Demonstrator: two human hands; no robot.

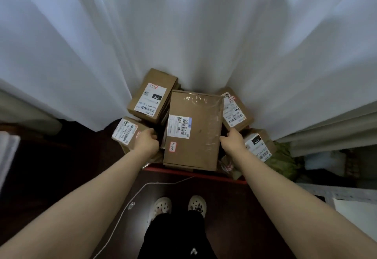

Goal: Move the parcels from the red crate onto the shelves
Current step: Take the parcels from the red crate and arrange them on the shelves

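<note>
A red crate (183, 172) on the dark floor is heaped with cardboard parcels. On top lies a large flat parcel (200, 132) with tape and a white label. My left hand (148, 141) reaches down at its left side, fingers curled out of sight. My right hand (231, 141) touches its right edge, fingers tucked under. Smaller labelled parcels lie around it: one at the back left (153, 95), one at the left (127, 130), one at the back right (234, 110) and one at the right (259, 144). No shelves are in view.
White curtains (183, 34) hang right behind the crate. A white cable (130, 199) runs across the floor near my feet (179, 205). A green bag (283, 158) sits right of the crate, with white objects at both frame edges.
</note>
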